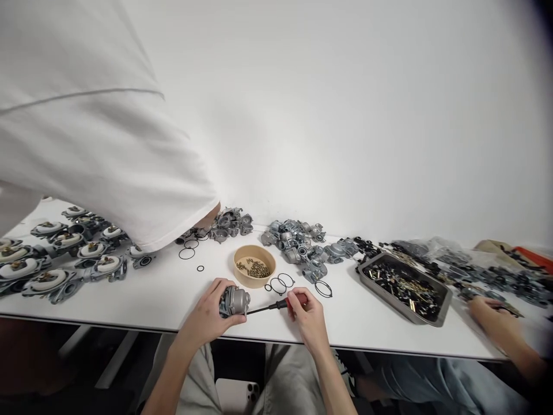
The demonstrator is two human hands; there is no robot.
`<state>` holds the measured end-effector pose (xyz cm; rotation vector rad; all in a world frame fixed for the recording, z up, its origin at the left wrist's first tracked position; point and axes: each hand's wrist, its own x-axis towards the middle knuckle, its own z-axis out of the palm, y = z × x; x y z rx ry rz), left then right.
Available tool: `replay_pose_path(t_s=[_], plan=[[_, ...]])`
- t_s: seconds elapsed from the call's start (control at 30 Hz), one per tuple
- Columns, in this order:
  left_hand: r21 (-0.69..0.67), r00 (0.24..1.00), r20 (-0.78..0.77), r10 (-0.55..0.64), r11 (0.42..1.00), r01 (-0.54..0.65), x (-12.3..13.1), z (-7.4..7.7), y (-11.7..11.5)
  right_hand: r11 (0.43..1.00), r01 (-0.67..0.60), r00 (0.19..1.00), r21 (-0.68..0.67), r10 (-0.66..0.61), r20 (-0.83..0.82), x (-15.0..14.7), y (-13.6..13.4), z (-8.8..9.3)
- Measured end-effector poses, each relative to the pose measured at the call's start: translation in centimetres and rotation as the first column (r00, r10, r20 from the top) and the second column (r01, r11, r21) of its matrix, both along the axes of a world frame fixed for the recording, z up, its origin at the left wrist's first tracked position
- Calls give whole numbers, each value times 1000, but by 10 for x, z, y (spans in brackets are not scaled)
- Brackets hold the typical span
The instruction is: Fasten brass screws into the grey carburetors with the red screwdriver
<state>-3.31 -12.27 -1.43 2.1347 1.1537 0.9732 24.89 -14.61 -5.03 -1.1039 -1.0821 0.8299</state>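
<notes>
Grips a grey carburettor (235, 301) at lower centre with the left hand (207, 317) closed round it, pinches a red-handled screwdriver (270, 307) in the curled right hand (306, 314), tip against the part, over a white table (151, 294) before a plain white wall (345, 115).

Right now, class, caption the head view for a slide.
Left hand steadies a carburetor while right hand holds a screwdriver against it.

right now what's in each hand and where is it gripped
Left hand clasps the grey carburetor around its body; right hand holds the screwdriver by its red handle.
</notes>
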Motion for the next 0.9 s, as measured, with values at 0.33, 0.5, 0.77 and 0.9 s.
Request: replay_pose_path(t_s=[0.33,0.5,0.77,0.9], plan=[[-32,997,47,-54,998,55,-3,1,-1,996,-92,995,12,92,42,3,-7,7],[-27,997,60,-57,998,59,-4,2,-3,999,-27,992,-19,29,120,0,-7,6],[-22,997,51,-50,998,51,-3,3,-3,996,-82,982,32,75,174,5,-11,10],[-10,999,48,-27,1000,27,-2,4,-3,999,-51,983,-5,51,178,1,-10,8]])
